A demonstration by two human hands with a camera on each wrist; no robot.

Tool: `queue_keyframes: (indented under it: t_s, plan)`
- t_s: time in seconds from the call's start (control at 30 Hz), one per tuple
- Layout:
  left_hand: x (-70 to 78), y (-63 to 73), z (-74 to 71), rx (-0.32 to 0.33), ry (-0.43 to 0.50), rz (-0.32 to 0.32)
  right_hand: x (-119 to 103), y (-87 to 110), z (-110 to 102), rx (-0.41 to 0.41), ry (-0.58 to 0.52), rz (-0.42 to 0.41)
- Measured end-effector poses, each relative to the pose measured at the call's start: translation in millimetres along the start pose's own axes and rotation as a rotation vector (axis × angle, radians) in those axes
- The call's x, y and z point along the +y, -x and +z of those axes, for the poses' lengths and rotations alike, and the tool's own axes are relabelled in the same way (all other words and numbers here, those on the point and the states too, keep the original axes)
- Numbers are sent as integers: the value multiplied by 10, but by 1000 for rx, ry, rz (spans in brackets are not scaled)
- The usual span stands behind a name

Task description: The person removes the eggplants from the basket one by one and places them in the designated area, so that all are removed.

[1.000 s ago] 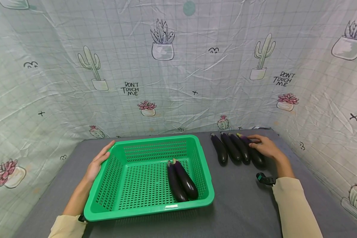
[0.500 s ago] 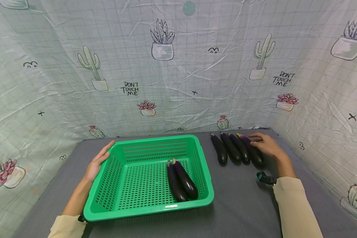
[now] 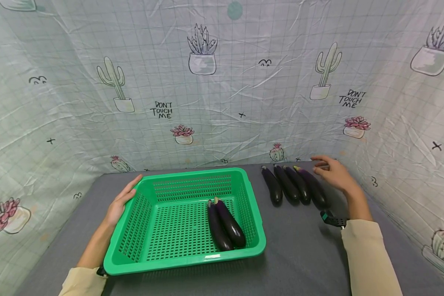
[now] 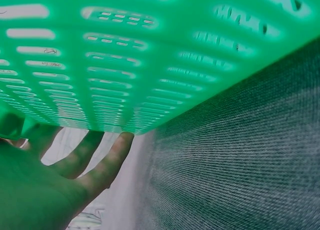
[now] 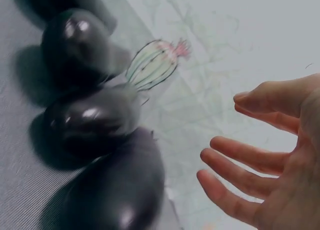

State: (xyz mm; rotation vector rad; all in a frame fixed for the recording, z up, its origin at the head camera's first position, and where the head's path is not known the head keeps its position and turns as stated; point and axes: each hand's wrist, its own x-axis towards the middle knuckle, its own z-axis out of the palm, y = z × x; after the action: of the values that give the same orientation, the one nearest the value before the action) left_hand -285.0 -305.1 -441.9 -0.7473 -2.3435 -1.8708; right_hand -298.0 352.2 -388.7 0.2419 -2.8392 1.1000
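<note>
A shallow, rectangular green plastic basket [image 3: 185, 264] with slotted walls and a perforated floor sits on a dark grey cloth surface [image 3: 296, 250] and serves as the landmark here. In its right half lie two glossy, dark purple, elongated eggplants, the left one [image 3: 218, 230] and the right one [image 3: 232, 227] side by side, stem ends toward the basket's far wall and rounded ends close to its near wall. The person's left hand [image 3: 118, 205] rests along the outside of the basket's left side, its fingers extended toward the far left corner; the left wrist view shows those fingers spread and reaching along the slotted plastic, touching rather than wrapped around it. To the right of the basket, beyond its right rim, four more glossy dark purple eggplants lie in a row on the cloth, stems pointing away from the person: the nearest to the basket [image 3: 272, 187], the second [image 3: 287, 185], the third [image 3: 299, 185] and the outermost [image 3: 313, 187], which has a yellow-green stem end. The person's right hand [image 3: 333, 174] is just right of that outermost eggplant, on the side farther from the basket; its fingers are parted and gently bent, well spread from the thumb, with hold of nothing. Behind the basket hangs a creased, pale fabric backdrop [image 3: 214, 94] printed with potted cacti and succulents.
</note>
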Motion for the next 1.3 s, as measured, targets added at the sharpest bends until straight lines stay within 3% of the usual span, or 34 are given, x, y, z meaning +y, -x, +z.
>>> queue_keyframes:
  t_s: [0.47,0.87,1.1,1.3]
  plan:
    - [39,-26,13,18,-38,-52,-512,53,-38,21,-97,-101]
    - [20,-55,18,-4,-29,0,-978,74,147,24,-87,-218]
    - [11,-61,18,-17,-7,-17,-1261,111,281,-24,-102,-296]
    - [14,-22,-3,21,-31,-17,-1596,69,493,-144,-168,-367]
